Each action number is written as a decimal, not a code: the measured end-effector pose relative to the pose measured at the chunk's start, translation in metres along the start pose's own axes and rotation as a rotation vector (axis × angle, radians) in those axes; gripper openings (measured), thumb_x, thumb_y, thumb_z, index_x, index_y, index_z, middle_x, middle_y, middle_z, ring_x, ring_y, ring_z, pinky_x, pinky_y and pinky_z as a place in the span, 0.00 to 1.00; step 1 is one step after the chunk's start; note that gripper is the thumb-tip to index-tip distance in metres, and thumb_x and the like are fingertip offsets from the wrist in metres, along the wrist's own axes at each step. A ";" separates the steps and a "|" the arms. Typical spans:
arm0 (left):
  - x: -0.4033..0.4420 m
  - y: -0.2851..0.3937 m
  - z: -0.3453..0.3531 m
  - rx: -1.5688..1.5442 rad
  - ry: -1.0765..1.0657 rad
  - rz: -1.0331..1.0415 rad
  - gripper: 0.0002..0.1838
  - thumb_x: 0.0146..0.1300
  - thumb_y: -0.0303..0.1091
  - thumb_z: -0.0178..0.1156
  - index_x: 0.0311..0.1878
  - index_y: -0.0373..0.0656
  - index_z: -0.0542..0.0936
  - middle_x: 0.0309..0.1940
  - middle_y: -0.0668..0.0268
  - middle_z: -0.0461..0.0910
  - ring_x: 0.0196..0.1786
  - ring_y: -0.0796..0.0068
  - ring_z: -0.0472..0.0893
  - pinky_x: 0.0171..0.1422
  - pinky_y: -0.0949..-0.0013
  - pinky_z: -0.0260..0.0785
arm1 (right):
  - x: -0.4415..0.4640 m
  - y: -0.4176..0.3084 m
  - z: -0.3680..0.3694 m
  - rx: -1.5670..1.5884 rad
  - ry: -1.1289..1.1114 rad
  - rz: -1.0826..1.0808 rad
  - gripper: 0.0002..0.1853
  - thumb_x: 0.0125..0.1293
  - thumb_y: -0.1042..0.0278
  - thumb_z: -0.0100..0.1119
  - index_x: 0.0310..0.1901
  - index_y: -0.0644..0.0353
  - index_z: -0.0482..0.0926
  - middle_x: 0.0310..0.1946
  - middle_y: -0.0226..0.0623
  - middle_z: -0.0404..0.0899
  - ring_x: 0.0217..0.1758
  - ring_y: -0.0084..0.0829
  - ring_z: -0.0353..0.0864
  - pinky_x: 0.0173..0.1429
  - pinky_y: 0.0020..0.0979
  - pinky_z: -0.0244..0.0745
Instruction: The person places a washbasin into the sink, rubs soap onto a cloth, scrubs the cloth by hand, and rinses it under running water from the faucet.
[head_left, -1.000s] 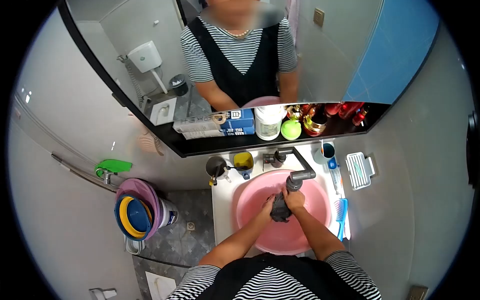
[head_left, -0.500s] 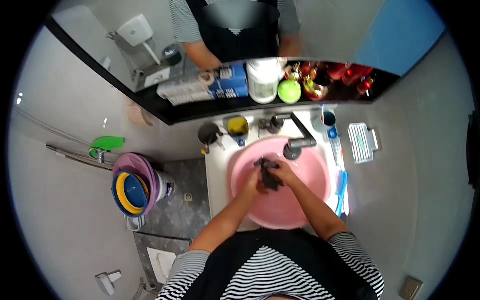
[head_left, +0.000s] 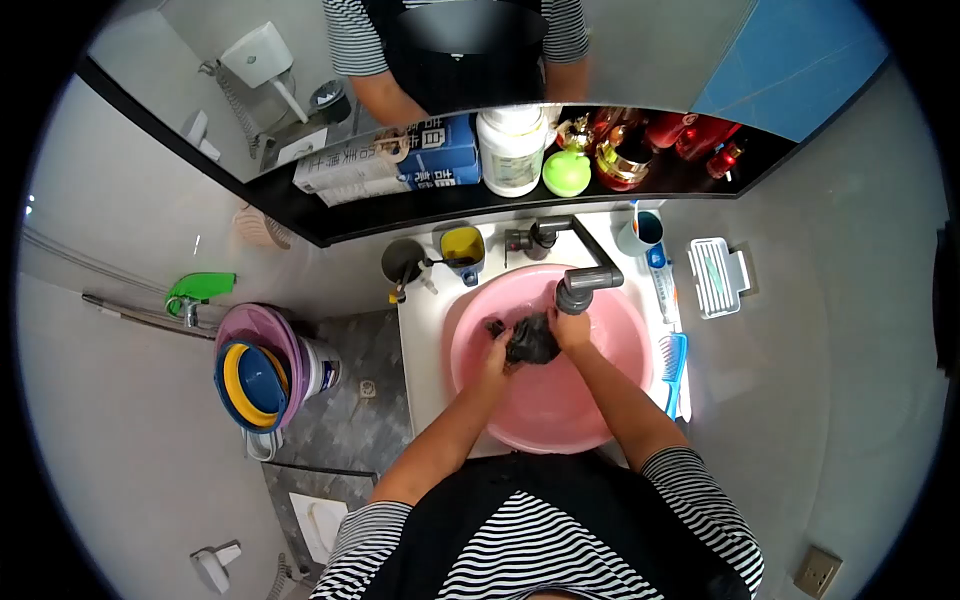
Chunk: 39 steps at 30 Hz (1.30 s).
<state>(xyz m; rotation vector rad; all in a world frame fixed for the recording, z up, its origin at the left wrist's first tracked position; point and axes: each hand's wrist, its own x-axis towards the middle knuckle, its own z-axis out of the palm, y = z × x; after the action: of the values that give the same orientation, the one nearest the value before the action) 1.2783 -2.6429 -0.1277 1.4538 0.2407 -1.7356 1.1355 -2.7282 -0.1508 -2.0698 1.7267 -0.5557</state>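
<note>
A wet-looking dark grey cloth (head_left: 533,341) is stretched between my hands, inside a pink basin (head_left: 545,415) on the white sink counter. My left hand (head_left: 496,358) grips the cloth's left end, and a small dark bit sticks out past the fingers. On the other side, my right hand (head_left: 571,329) holds the right end, right below the head of the black faucet (head_left: 592,278). The faucet head partly covers that hand's fingers. What exact kind of cloth it is, I cannot tell.
Behind the basin stand a dark cup (head_left: 402,260), a yellow-and-grey cup (head_left: 462,248) and a toothbrush cup (head_left: 641,233). A blue comb (head_left: 675,365) lies at the right. Above is a black shelf (head_left: 420,208) with boxes and bottles. Stacked basins (head_left: 232,385) stand at the left.
My right hand has moved up and right to beneath the faucet head, and my left hand slightly left. The cloth, hanging bunched before, now spans sideways between them.
</note>
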 end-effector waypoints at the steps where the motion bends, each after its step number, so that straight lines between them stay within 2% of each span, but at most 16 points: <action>1: -0.008 0.006 -0.005 0.083 0.023 0.017 0.21 0.59 0.47 0.53 0.54 0.52 0.69 0.49 0.67 0.73 0.47 0.67 0.74 0.41 0.61 0.72 | -0.002 0.009 0.002 0.010 0.009 0.012 0.17 0.56 0.59 0.54 0.46 0.53 0.69 0.33 0.46 0.76 0.35 0.47 0.76 0.39 0.44 0.71; 3: -0.022 0.011 -0.007 0.171 0.048 0.039 0.22 0.58 0.45 0.55 0.55 0.53 0.68 0.51 0.67 0.71 0.49 0.65 0.73 0.40 0.59 0.71 | -0.006 -0.007 -0.025 -0.187 -0.413 -0.201 0.16 0.53 0.60 0.57 0.43 0.53 0.72 0.35 0.45 0.77 0.37 0.46 0.77 0.43 0.43 0.71; 7: -0.042 0.008 -0.003 0.186 0.096 0.296 0.20 0.56 0.46 0.55 0.52 0.55 0.70 0.48 0.63 0.70 0.47 0.56 0.70 0.40 0.50 0.66 | -0.008 0.000 -0.012 -0.439 -0.324 -0.171 0.15 0.49 0.61 0.60 0.39 0.56 0.74 0.32 0.46 0.77 0.39 0.46 0.77 0.44 0.42 0.70; 10: -0.026 0.008 -0.019 0.191 0.050 0.058 0.25 0.56 0.47 0.55 0.56 0.56 0.63 0.50 0.64 0.67 0.49 0.56 0.67 0.40 0.47 0.62 | -0.012 -0.012 -0.001 -0.276 -0.324 -0.034 0.17 0.46 0.60 0.62 0.37 0.60 0.76 0.31 0.45 0.78 0.38 0.42 0.78 0.44 0.39 0.71; 13: -0.033 0.014 -0.005 0.039 0.065 -0.276 0.21 0.58 0.49 0.54 0.51 0.52 0.67 0.44 0.64 0.69 0.46 0.59 0.69 0.42 0.45 0.64 | -0.029 -0.072 -0.049 0.656 -0.663 0.166 0.22 0.49 0.56 0.61 0.42 0.63 0.77 0.33 0.41 0.79 0.36 0.31 0.77 0.43 0.30 0.71; 15: -0.026 0.007 -0.003 -0.297 -0.291 0.067 0.23 0.60 0.53 0.50 0.51 0.48 0.71 0.43 0.66 0.74 0.43 0.66 0.74 0.47 0.54 0.70 | -0.059 -0.096 -0.043 0.772 -0.452 -0.024 0.15 0.53 0.59 0.58 0.34 0.63 0.76 0.26 0.40 0.77 0.29 0.28 0.75 0.36 0.31 0.70; 16: -0.011 0.006 -0.008 -0.378 -0.501 0.083 0.22 0.60 0.53 0.50 0.50 0.47 0.71 0.43 0.66 0.74 0.43 0.66 0.74 0.47 0.55 0.70 | -0.066 -0.111 -0.058 0.565 -0.446 -0.181 0.13 0.50 0.60 0.58 0.30 0.61 0.75 0.26 0.43 0.76 0.28 0.40 0.76 0.34 0.36 0.70; 18: 0.025 -0.005 -0.020 -0.389 -0.711 0.024 0.21 0.61 0.52 0.49 0.50 0.47 0.71 0.43 0.66 0.74 0.44 0.67 0.75 0.47 0.58 0.70 | -0.076 -0.139 -0.075 0.515 -0.352 -0.190 0.12 0.49 0.60 0.57 0.28 0.61 0.74 0.25 0.44 0.76 0.27 0.42 0.76 0.33 0.37 0.70; 22: 0.053 -0.039 -0.003 -0.388 -0.549 0.035 0.20 0.63 0.50 0.47 0.50 0.46 0.72 0.43 0.66 0.75 0.44 0.69 0.76 0.47 0.63 0.71 | -0.049 -0.104 -0.033 0.252 0.151 -0.333 0.08 0.52 0.64 0.54 0.25 0.59 0.73 0.19 0.47 0.73 0.23 0.47 0.74 0.29 0.42 0.69; 23: 0.048 -0.043 0.005 -0.382 -0.439 0.028 0.20 0.63 0.49 0.46 0.50 0.46 0.72 0.43 0.66 0.75 0.44 0.69 0.76 0.47 0.65 0.71 | -0.030 -0.090 -0.031 0.213 0.027 -0.036 0.10 0.55 0.60 0.50 0.29 0.57 0.75 0.20 0.47 0.75 0.25 0.49 0.76 0.31 0.45 0.71; 27: 0.013 -0.027 0.035 -0.279 -0.347 0.182 0.18 0.64 0.47 0.45 0.49 0.47 0.72 0.41 0.65 0.77 0.44 0.74 0.77 0.47 0.67 0.71 | -0.012 -0.060 -0.031 -0.024 -0.193 0.212 0.15 0.59 0.56 0.44 0.34 0.58 0.75 0.26 0.51 0.77 0.30 0.52 0.76 0.35 0.48 0.70; 32: 0.057 -0.023 0.002 -0.430 -1.001 0.170 0.17 0.64 0.47 0.46 0.48 0.47 0.73 0.41 0.66 0.77 0.43 0.76 0.77 0.48 0.67 0.71 | -0.050 -0.104 -0.031 0.221 -0.089 0.105 0.15 0.61 0.57 0.43 0.35 0.61 0.74 0.27 0.49 0.77 0.31 0.51 0.76 0.39 0.46 0.70; 34: 0.051 -0.033 0.002 -0.274 -0.649 0.194 0.17 0.63 0.48 0.48 0.47 0.47 0.73 0.40 0.67 0.77 0.41 0.75 0.77 0.47 0.67 0.71 | -0.033 -0.092 -0.036 0.015 -0.176 0.182 0.16 0.62 0.56 0.42 0.36 0.60 0.74 0.28 0.48 0.77 0.33 0.49 0.77 0.37 0.46 0.70; 35: 0.024 -0.023 0.021 -0.081 -0.184 0.217 0.17 0.62 0.48 0.49 0.46 0.47 0.73 0.39 0.67 0.77 0.40 0.73 0.77 0.45 0.68 0.71 | -0.018 -0.068 -0.035 -0.041 -0.246 0.310 0.15 0.61 0.57 0.43 0.35 0.60 0.74 0.27 0.45 0.78 0.34 0.47 0.77 0.36 0.45 0.70; 36: 0.005 -0.014 0.020 -0.066 -0.080 0.097 0.18 0.59 0.50 0.53 0.46 0.50 0.73 0.37 0.68 0.77 0.35 0.72 0.77 0.40 0.68 0.72 | -0.009 -0.038 -0.034 -0.226 -0.283 0.158 0.14 0.60 0.59 0.44 0.40 0.60 0.73 0.30 0.44 0.78 0.31 0.46 0.77 0.37 0.44 0.72; 39: -0.016 0.010 0.002 0.070 0.162 -0.004 0.18 0.54 0.51 0.55 0.46 0.57 0.72 0.28 0.66 0.71 0.25 0.71 0.70 0.27 0.69 0.67 | 0.008 -0.017 -0.057 -0.278 -0.367 0.337 0.22 0.55 0.67 0.51 0.53 0.54 0.65 0.56 0.40 0.61 0.55 0.41 0.67 0.55 0.38 0.68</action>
<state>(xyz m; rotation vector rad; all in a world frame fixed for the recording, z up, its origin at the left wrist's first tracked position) 1.2834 -2.6432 -0.1090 1.6481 0.2708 -1.6461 1.1212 -2.7356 -0.0930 -1.8389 1.9416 0.1654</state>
